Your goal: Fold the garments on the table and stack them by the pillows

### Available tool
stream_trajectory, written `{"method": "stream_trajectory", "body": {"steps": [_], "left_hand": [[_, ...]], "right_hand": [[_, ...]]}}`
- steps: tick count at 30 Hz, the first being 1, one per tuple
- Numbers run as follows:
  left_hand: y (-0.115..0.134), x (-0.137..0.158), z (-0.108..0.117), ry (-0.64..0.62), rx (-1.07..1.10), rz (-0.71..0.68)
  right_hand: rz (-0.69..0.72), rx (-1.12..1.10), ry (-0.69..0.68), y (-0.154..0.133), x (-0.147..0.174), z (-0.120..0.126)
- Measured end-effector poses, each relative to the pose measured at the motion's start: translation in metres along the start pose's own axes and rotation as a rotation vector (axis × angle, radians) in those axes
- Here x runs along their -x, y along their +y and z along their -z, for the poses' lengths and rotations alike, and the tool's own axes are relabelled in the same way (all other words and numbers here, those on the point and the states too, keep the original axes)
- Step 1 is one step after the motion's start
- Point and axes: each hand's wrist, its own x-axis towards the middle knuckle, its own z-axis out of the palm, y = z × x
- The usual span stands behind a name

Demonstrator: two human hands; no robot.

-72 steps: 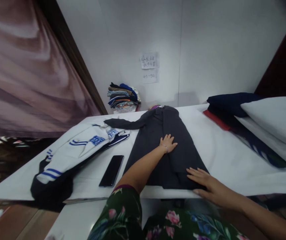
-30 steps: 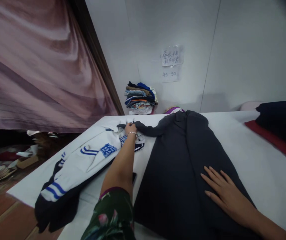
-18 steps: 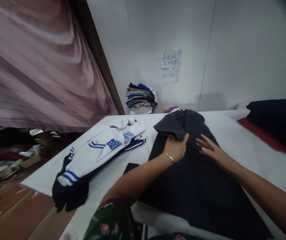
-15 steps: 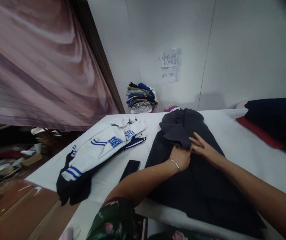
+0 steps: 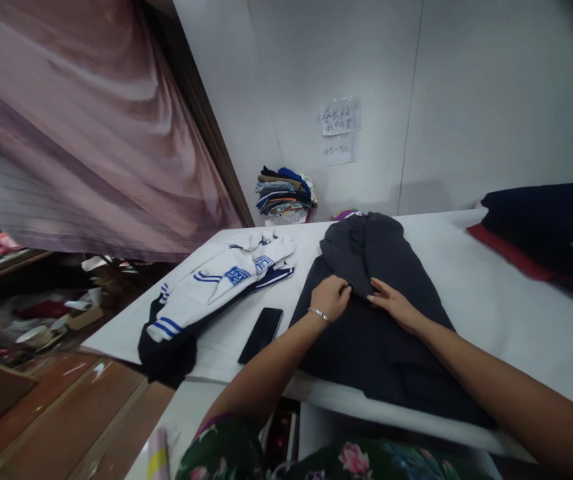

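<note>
One dark jacket (image 5: 361,347), lying at four o'clock on white table (image 5: 491,313); left hand (image 5: 331,298) grip pinching folded sleeve (image 5: 345,252); right hand (image 5: 396,305) grip narrow, hold unclear. Best handling: lay sleeve flat, smoothing creases toward six o'clock.

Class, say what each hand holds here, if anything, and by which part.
The left hand pinches the dark garment by the edge of its folded-in sleeve; whether the right hand also grips it cannot be told.

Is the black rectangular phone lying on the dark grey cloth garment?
No, the black rectangular phone lies on the white table, to the left of the dark grey cloth garment.
</note>
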Motion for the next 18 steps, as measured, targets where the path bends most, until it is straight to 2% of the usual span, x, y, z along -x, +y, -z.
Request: {"method": "stream_trajectory", "body": {"steps": [3, 7, 10, 14, 18], "left_hand": [[-0.016, -0.021, -0.010, 0.038, 0.077, 0.161], [-0.027, -0.044, -0.028, -0.107, 0.176, 0.392], [-0.024, -0.053, -0.031, -0.181, 0.243, 0.521], [-0.002, -0.048, -0.023, -0.149, 0.264, 0.483], [0.037, -0.027, -0.023, -0.113, 0.212, 0.236]], "right_hand": [[0.047, -0.045, -0.006, 0.004, 0.000, 0.000], [0.097, -0.042, 0.000, 0.010, 0.000, 0.001], [0.111, -0.065, 0.015, 0.009, 0.002, 0.002], [0.002, -0.201, 0.029, -0.004, 0.010, 0.004], [-0.160, -0.380, 0.050, -0.020, 0.018, 0.010]]}}
